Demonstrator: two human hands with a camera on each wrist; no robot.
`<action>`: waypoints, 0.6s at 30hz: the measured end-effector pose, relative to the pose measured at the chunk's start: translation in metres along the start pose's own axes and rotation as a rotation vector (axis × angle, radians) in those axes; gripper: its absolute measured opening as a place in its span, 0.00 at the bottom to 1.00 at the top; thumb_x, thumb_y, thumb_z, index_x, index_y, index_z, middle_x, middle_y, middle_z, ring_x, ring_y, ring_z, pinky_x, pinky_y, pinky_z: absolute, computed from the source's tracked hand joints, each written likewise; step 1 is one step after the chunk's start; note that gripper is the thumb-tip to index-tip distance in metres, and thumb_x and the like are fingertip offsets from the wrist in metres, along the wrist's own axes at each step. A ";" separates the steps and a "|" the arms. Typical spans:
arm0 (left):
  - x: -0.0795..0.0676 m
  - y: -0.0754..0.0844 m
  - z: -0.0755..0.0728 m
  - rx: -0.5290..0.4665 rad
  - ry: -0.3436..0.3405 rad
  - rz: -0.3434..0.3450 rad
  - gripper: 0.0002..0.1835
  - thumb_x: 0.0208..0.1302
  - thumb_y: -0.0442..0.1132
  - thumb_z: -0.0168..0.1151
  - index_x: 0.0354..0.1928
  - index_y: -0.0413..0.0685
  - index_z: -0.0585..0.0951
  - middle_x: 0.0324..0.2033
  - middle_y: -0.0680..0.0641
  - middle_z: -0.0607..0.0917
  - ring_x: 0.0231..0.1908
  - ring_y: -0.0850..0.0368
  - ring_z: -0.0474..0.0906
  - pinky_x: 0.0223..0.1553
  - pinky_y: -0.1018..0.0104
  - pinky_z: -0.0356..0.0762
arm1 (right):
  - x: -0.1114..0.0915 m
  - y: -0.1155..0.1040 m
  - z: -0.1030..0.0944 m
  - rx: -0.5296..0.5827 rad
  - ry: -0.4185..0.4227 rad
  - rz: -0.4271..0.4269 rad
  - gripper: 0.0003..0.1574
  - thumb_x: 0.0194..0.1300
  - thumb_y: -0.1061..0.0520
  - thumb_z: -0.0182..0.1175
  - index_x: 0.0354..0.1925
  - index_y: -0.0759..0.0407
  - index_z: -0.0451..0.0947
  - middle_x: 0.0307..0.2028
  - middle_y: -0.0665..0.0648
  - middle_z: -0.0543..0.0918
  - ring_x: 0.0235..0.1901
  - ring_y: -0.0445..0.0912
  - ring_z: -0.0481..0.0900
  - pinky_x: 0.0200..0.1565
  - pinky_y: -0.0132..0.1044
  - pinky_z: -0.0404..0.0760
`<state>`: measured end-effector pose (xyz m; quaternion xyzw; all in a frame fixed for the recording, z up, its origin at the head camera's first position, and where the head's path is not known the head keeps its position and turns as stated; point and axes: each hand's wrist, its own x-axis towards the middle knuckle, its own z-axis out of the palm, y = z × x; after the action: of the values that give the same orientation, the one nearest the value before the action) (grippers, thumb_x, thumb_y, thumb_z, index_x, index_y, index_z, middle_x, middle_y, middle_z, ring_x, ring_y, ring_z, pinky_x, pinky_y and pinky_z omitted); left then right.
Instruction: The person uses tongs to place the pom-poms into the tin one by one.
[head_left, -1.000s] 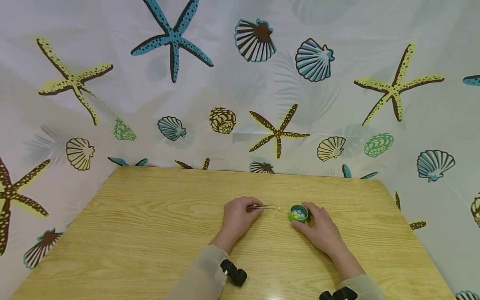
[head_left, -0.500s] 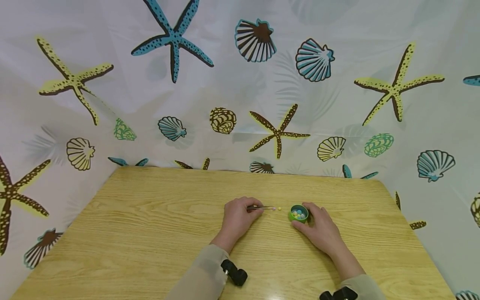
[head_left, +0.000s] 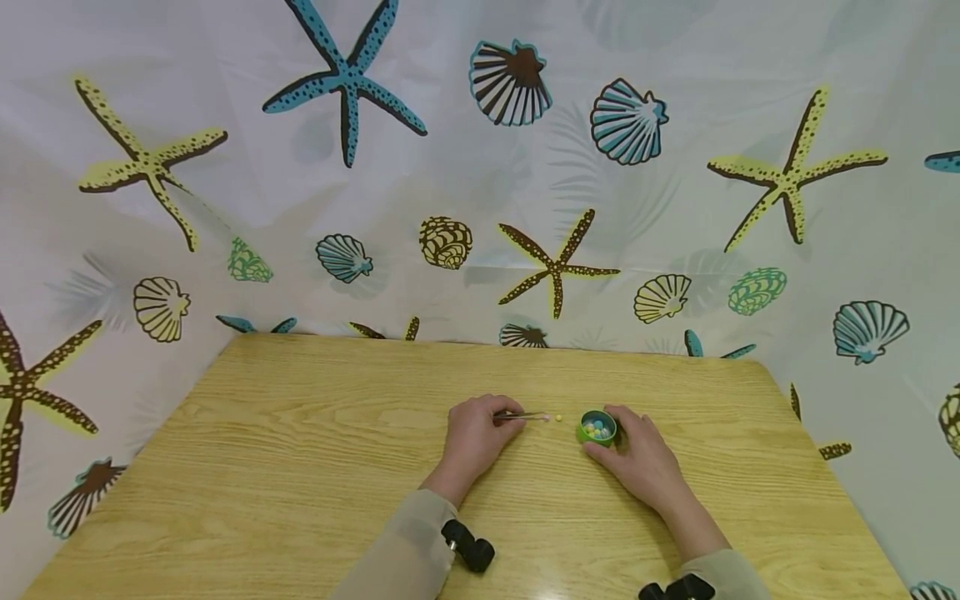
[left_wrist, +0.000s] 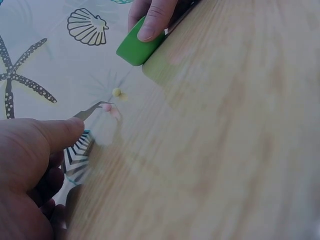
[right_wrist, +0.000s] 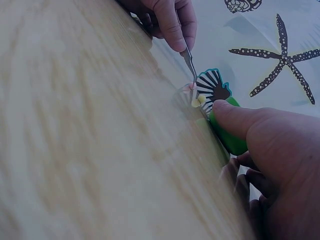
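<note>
My left hand (head_left: 480,433) pinches a pair of metal tweezers (head_left: 521,415) between thumb and fingers. The bent tips of the tweezers (left_wrist: 92,110) are at a small pink bead (left_wrist: 107,107) on the table. Just beyond it lies a yellow bead (head_left: 558,418), between the tweezers and a small round green cup (head_left: 588,439). Thumb and fingers of my right hand (head_left: 641,462) grip that cup from its right side. Several pastel beads (head_left: 597,428) lie inside, yellow, blue and white among them. In the right wrist view, the thumb presses the green wall (right_wrist: 231,132).
A wood-grain table (head_left: 300,450) stretches out on both sides of the hands. Behind it and along its sides hangs a white cloth (head_left: 480,183) printed with starfish and shells. Black camera mounts (head_left: 468,546) sit on both sleeves.
Hardly anything moves: the tweezer tips shift very slightly at the pink bead. The right hand and the cup stay in place.
</note>
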<state>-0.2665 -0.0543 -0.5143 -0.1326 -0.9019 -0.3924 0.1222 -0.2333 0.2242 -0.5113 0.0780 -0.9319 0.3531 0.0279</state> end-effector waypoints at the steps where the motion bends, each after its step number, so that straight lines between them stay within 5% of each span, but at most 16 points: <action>1: 0.000 0.000 0.000 -0.003 -0.002 -0.002 0.05 0.70 0.40 0.80 0.45 0.56 0.94 0.39 0.54 0.93 0.43 0.52 0.87 0.63 0.39 0.73 | 0.000 0.000 0.000 0.000 0.000 0.002 0.47 0.75 0.39 0.73 0.78 0.62 0.71 0.77 0.70 0.73 0.80 0.80 0.53 0.75 0.76 0.59; 18: 0.000 0.007 -0.005 -0.030 0.021 0.006 0.04 0.72 0.40 0.78 0.45 0.56 0.94 0.43 0.52 0.93 0.44 0.50 0.86 0.61 0.42 0.76 | -0.001 -0.001 -0.001 0.008 -0.008 0.006 0.47 0.76 0.39 0.72 0.79 0.62 0.70 0.78 0.70 0.72 0.80 0.79 0.52 0.75 0.77 0.59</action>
<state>-0.2638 -0.0531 -0.5065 -0.1330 -0.8943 -0.4067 0.1307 -0.2321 0.2244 -0.5101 0.0766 -0.9309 0.3564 0.0225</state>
